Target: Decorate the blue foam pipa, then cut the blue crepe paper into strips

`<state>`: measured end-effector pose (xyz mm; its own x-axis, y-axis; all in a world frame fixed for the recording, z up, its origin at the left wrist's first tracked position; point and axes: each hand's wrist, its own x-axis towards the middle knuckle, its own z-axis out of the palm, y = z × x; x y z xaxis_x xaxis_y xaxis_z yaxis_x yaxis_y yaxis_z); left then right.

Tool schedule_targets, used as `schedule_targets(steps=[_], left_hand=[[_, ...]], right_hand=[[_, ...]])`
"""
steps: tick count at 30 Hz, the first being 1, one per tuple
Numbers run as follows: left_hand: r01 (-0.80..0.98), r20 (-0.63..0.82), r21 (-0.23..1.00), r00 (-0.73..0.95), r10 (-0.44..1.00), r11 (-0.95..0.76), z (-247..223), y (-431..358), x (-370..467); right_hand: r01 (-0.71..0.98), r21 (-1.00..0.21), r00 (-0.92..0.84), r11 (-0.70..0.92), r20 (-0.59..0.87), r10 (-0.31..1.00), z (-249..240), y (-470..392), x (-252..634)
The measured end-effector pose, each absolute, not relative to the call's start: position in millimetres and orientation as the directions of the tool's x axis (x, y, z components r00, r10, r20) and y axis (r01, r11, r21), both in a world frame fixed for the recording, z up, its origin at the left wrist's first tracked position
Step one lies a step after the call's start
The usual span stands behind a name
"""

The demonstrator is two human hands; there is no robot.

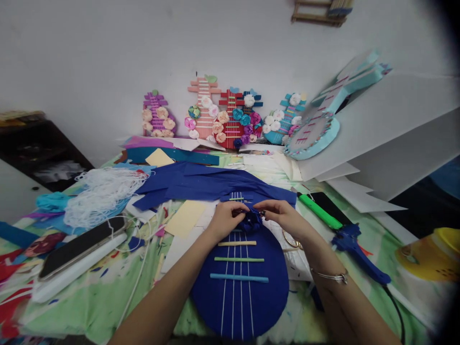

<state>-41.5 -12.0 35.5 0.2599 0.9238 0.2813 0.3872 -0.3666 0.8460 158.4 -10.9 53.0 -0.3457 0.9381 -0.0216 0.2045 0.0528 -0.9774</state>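
A dark blue paper flower [250,221] is between my two hands, above the neck end of a blue craft lute [268,282]. My left hand [230,218] pinches the flower's left side with thumb and fingers. From the other side, my right hand [282,215] grips its edge with the fingertips. White strings run down the lute's round body, crossed by yellow, green and light blue strips [239,278]. The lute lies flat, its neck partly hidden behind the flower and hands.
Blue crepe paper [201,179] lies beyond the lute. To the right rest a blue glue gun [355,244], a green-handled cutter [319,211] and a yellow-lidded container [431,254]. At left are white yarn [104,194] and a phone [82,247]. Decorated paper lutes [233,120] stand against the wall.
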Motion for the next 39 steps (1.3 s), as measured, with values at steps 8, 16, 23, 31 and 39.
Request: schedule_targets(steps=[8,16,23,31,39], left_hand=[[0.437,0.364,0.782,0.261,0.894,-0.445,42,-16,-41],[0.452,0.41,0.743,0.274,0.87,-0.493,38,-16,-41],[0.445,0.463,0.707,0.294,0.836,-0.549,34,-14,-44],[0.42,0.541,0.653,0.324,0.776,-0.63,33,-15,-45],[0.417,0.584,0.594,0.363,0.726,-0.688,31,-15,-45]], right_hand=[[0.208,-0.973,-0.371,0.104,0.02,0.928,50,-9,161],[0.62,-0.75,-0.123,0.232,0.2,0.972,85,-49,195],[0.982,-0.011,0.19,-0.19,0.083,0.978,66,-120,311],[0.959,0.113,0.263,-0.261,0.001,0.965,-10,-145,353],[0.916,0.107,0.385,-0.387,0.041,0.922,5,-125,331]])
